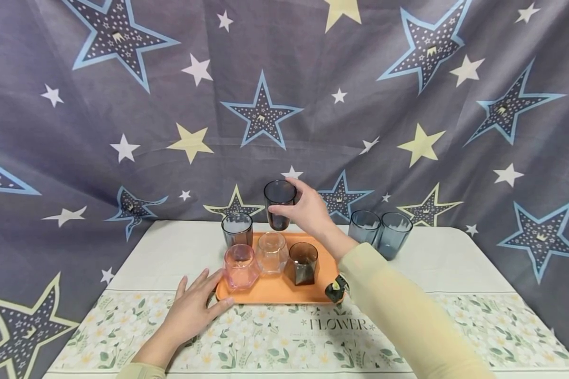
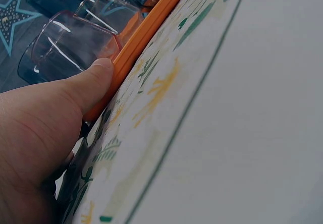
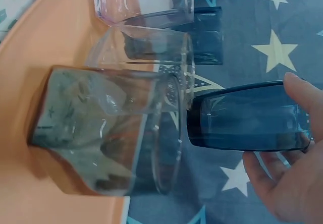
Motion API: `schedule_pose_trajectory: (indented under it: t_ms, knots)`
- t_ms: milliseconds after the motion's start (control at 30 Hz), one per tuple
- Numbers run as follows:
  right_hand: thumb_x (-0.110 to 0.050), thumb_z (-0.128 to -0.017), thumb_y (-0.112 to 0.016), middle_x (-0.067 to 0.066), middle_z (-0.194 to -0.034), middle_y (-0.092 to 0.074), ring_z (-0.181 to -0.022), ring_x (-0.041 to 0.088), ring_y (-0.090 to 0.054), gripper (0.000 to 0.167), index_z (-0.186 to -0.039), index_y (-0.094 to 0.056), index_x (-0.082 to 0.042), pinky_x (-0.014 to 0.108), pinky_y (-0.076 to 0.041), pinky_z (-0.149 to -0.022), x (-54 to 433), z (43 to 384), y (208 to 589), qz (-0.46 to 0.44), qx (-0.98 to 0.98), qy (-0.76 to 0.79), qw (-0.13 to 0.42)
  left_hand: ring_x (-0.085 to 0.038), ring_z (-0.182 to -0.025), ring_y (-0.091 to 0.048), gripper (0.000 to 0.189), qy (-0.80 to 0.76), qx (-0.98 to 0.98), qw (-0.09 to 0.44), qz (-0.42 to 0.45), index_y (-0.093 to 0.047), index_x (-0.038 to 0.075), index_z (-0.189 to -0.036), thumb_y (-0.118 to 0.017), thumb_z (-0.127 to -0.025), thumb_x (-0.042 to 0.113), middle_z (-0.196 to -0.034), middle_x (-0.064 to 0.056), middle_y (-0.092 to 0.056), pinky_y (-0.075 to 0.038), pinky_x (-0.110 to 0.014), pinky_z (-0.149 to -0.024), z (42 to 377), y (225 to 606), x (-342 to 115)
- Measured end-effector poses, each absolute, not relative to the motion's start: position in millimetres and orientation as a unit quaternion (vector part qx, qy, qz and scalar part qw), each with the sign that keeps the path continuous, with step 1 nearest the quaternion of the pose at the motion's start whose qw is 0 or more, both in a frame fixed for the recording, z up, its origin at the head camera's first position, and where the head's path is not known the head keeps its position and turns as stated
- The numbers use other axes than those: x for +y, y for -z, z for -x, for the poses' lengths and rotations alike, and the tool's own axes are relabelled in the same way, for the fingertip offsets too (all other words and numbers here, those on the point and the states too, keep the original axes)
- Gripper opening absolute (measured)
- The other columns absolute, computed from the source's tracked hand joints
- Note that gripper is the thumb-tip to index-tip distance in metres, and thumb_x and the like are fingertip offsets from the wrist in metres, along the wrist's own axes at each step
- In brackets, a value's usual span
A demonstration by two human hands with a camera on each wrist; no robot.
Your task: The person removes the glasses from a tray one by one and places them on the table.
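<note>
My right hand (image 1: 308, 210) grips a dark blue-grey drinking glass (image 1: 276, 195) by its side, upright over the back edge of an orange tray (image 1: 275, 296). In the right wrist view the base of this glass (image 3: 242, 118) points toward the tray. My left hand (image 1: 196, 305) rests at the tray's front left corner with fingers spread, its thumb (image 2: 98, 77) on the rim. On the tray are a pink glass (image 1: 241, 268), a clear glass (image 1: 272, 255) and a smoky brown glass (image 1: 304, 266). Another grey glass (image 1: 237, 231) stands at the back left.
Two blue-grey glasses (image 1: 364, 226) stand side by side at the back right, beyond the tray. A black wrist camera (image 1: 335, 289) overlaps the tray's front right corner. A flowered cloth (image 1: 313, 347) covers the table's front. Behind the table hangs a starry curtain (image 1: 284, 52).
</note>
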State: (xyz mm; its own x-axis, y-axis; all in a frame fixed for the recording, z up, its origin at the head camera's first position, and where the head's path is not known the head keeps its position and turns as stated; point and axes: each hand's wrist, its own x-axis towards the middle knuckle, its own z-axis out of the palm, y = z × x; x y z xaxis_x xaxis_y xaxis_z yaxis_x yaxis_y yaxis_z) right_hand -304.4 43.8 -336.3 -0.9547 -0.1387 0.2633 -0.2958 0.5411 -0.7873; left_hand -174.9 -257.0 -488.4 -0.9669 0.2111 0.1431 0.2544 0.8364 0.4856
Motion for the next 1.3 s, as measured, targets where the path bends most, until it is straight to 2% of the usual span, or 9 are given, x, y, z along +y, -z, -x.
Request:
schedule_pose_trajectory:
  t_ms: [133,333,567,667,800,1033,1300]
  knots:
    - [-0.038,-0.088,-0.097,0.008,-0.124,-0.075,-0.105,0.025,-0.073,0.094,-0.168,-0.051,-0.021,0.045,-0.062,-0.088,53,299,330,-0.127,-0.868,-0.473,0.081,-0.049,-0.161,-0.033,0.087,0.261,-0.957,0.038,0.12,-0.05,0.004,-0.166,-0.07,-0.104,0.061,-0.164,-0.022,-0.053,0.001,-0.078,-0.127,175,488,-256]
    - [-0.037,-0.088,-0.097,0.006,-0.125,-0.075,-0.109,0.024,-0.073,0.094,-0.168,-0.05,-0.022,0.046,-0.061,-0.089,66,290,320,-0.131,-0.865,-0.477,0.084,-0.049,-0.16,-0.033,0.086,0.258,-0.958,0.04,0.12,-0.05,0.004,-0.165,-0.07,-0.104,0.061,-0.164,-0.023,-0.053,0.0,-0.078,-0.127,175,488,-256]
    - [-0.038,-0.088,-0.097,0.006,-0.139,-0.073,-0.122,0.024,-0.071,0.092,-0.167,-0.051,-0.024,0.048,-0.061,-0.096,78,278,311,-0.136,-0.864,-0.478,0.081,-0.049,-0.16,-0.035,0.085,0.256,-0.958,0.046,0.122,-0.05,0.004,-0.165,-0.071,-0.105,0.06,-0.163,-0.023,-0.054,-0.001,-0.079,-0.126,173,487,-257]
    - [-0.036,-0.089,-0.096,0.006,-0.14,-0.073,-0.126,0.025,-0.07,0.091,-0.167,-0.051,-0.023,0.049,-0.06,-0.097,84,272,308,-0.141,-0.863,-0.479,0.079,-0.049,-0.159,-0.035,0.085,0.256,-0.958,0.047,0.123,-0.05,0.003,-0.165,-0.071,-0.105,0.06,-0.163,-0.023,-0.054,-0.001,-0.079,-0.126,174,488,-257]
    - [-0.037,-0.09,-0.096,0.004,-0.137,-0.073,-0.124,0.023,-0.069,0.091,-0.168,-0.049,-0.025,0.049,-0.059,-0.095,92,265,304,-0.14,-0.866,-0.474,0.072,-0.049,-0.159,-0.035,0.086,0.258,-0.957,0.047,0.124,-0.05,0.003,-0.165,-0.07,-0.104,0.06,-0.163,-0.023,-0.054,-0.001,-0.079,-0.126,174,489,-257]
    - [-0.039,-0.088,-0.097,0.004,-0.133,-0.074,-0.118,0.023,-0.07,0.092,-0.167,-0.052,-0.025,0.05,-0.057,-0.098,108,255,298,-0.147,-0.879,-0.445,0.082,-0.05,-0.159,-0.036,0.086,0.259,-0.956,0.051,0.126,-0.051,0.003,-0.164,-0.071,-0.104,0.06,-0.162,-0.024,-0.054,-0.001,-0.079,-0.126,174,488,-256]
    - [-0.042,-0.087,-0.097,0.007,-0.135,-0.073,-0.111,0.025,-0.073,0.094,-0.167,-0.051,-0.028,0.047,-0.057,-0.09,132,240,293,-0.143,-0.89,-0.427,0.072,-0.05,-0.159,-0.036,0.085,0.257,-0.957,0.053,0.128,-0.051,0.002,-0.165,-0.071,-0.105,0.059,-0.162,-0.024,-0.054,-0.002,-0.079,-0.126,175,489,-256]
